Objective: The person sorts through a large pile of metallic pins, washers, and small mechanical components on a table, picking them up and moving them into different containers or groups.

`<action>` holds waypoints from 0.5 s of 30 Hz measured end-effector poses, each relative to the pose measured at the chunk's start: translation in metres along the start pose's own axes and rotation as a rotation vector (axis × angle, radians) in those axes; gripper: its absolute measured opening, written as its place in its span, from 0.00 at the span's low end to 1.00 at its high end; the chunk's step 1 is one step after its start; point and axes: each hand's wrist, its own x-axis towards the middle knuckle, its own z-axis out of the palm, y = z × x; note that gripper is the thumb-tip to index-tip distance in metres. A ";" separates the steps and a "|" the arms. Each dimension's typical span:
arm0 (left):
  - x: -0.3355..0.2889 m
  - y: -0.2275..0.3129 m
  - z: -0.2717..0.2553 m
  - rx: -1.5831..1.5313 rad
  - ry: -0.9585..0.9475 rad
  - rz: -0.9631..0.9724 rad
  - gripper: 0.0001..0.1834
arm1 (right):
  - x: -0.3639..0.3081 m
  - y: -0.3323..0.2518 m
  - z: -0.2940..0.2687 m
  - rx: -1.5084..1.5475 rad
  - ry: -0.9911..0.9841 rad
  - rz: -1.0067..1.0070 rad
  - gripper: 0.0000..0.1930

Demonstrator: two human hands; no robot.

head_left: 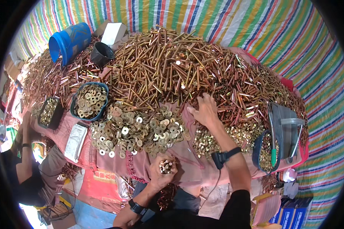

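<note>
My left hand [155, 172] is closed around a bunch of copper-coloured metal rods [166, 166], held upright with their ends pointing up, by the front edge of the table. My right hand [206, 111] reaches forward to the lower edge of a large heap of loose rods and tubes [156, 65]; its thumb and fingers are apart, and I see nothing held in it. Between the hands and to the left spreads a pile of flat round washers [141, 128]. Small brassy nuts [206, 143] lie under my right forearm.
A blue bucket [61, 45] and a black pot [102, 53] lie on the heap. Washers fill a blue tub [90, 101]; nuts fill a dark box [49, 112] and a tub [266, 152] at right. A white block [76, 142] lies near another person's arm [25, 156].
</note>
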 end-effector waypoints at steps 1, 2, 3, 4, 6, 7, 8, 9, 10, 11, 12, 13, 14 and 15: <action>0.000 0.001 -0.001 -0.098 -0.025 -0.031 0.16 | 0.009 0.002 0.005 -0.046 -0.030 0.025 0.38; -0.001 0.002 0.000 -0.053 -0.021 -0.028 0.17 | 0.016 0.003 0.011 -0.104 -0.066 0.066 0.40; -0.002 0.003 0.000 -0.038 -0.016 -0.045 0.17 | 0.019 0.002 0.018 -0.140 -0.045 0.064 0.38; -0.003 0.005 -0.001 -0.022 -0.013 -0.064 0.18 | 0.020 0.000 0.023 -0.128 -0.021 0.041 0.37; -0.005 0.006 -0.003 -0.110 -0.049 -0.115 0.20 | 0.017 0.000 0.029 -0.147 -0.001 0.032 0.35; -0.006 0.005 -0.003 -0.108 -0.053 -0.113 0.20 | 0.012 0.002 0.029 -0.091 0.013 -0.016 0.28; -0.005 0.004 -0.004 -0.122 -0.052 -0.130 0.20 | 0.009 0.004 0.028 -0.088 -0.001 -0.074 0.26; -0.005 0.003 -0.004 -0.110 -0.050 -0.124 0.20 | 0.001 0.006 0.026 -0.089 -0.014 -0.124 0.24; -0.005 0.002 -0.004 -0.105 -0.054 -0.103 0.20 | -0.010 0.008 0.025 -0.116 -0.058 -0.150 0.21; -0.005 0.001 -0.005 -0.114 -0.058 -0.104 0.20 | -0.018 0.012 0.021 -0.070 -0.057 -0.183 0.17; -0.004 0.000 -0.006 -0.149 -0.051 -0.096 0.20 | -0.024 0.014 0.017 -0.067 -0.036 -0.215 0.17; -0.005 0.001 -0.006 -0.100 -0.049 -0.114 0.20 | -0.030 0.015 0.012 -0.076 -0.031 -0.237 0.16; -0.006 0.002 -0.005 -0.079 -0.042 -0.132 0.21 | -0.034 0.016 0.008 -0.086 -0.028 -0.255 0.15; -0.008 0.003 -0.005 -0.113 -0.033 -0.176 0.21 | -0.038 0.019 0.001 -0.079 -0.082 -0.264 0.16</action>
